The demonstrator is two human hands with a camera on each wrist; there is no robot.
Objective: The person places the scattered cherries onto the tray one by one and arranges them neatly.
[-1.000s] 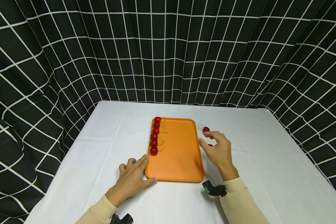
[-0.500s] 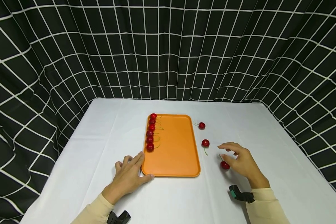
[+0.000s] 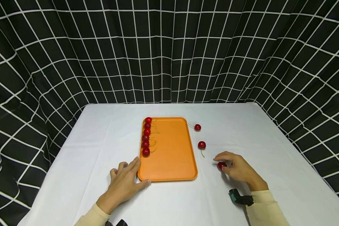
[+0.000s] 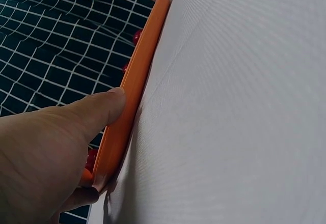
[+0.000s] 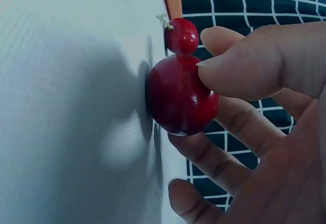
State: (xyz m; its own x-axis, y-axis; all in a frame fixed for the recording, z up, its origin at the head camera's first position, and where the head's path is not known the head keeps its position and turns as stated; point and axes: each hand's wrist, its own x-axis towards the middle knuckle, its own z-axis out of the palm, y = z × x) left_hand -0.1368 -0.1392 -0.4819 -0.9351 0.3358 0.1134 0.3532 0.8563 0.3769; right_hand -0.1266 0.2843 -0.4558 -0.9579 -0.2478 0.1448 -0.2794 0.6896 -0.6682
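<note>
In the head view, your left grip [image 3: 122, 185] is spread at the near left corner of the orange tray [image 3: 172, 153], fingertips by its left rim and thumb at its near edge. Ahead of that grip, six red cherries [image 3: 145, 138] line the tray's left side, stems pointing right. Your right grip [image 3: 238, 169] is low over the white surface [image 3: 110, 135], thumb and index finger about a single cherry [image 3: 221, 165]. Ahead and to the left of this grip lies a second loose cherry [image 3: 201, 145]; farther ahead lies a third loose cherry [image 3: 197, 127]. A gridded cloth [image 3: 169, 47] hangs beyond both grips.

In the left wrist view, your left thumb [image 4: 94, 113] lies against the tray's outer wall, bits of red fruit showing past the rim.

In the right wrist view, your right thumb [image 5: 254, 66] overlaps the single cherry's edge, other fingers behind it; you cannot tell whether they pinch it. Another cherry shows just beyond that grip's fruit.
</note>
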